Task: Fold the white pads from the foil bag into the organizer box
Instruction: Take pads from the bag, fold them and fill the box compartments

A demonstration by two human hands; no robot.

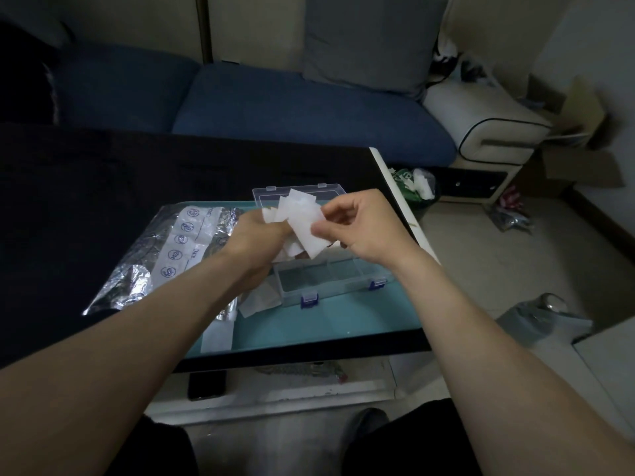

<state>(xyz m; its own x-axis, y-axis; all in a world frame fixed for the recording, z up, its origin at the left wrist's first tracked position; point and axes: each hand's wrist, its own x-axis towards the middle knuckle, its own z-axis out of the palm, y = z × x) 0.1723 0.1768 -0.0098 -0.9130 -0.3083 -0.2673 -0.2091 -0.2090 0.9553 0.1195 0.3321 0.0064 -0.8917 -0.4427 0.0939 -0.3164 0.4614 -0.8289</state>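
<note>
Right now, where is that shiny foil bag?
In the head view, the foil bag lies flat on the table's left side, just left of the clear organizer box and partly under the left forearm.

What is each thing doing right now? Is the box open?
Organizer box: open, lid tipped back.
Foil bag: lying flat, crumpled.
White pads: bunched, held above the box.
Loose pad: lying beside the box.
Left hand: gripping the pads.
Right hand: pinching one pad.

Hands: two, left hand [256, 231] and right hand [364, 228]
Foil bag [165, 249]: one
Organizer box [330, 276]: one
White pads [302, 218]: several, uncountable
Blue latches [309, 299]: two
</note>
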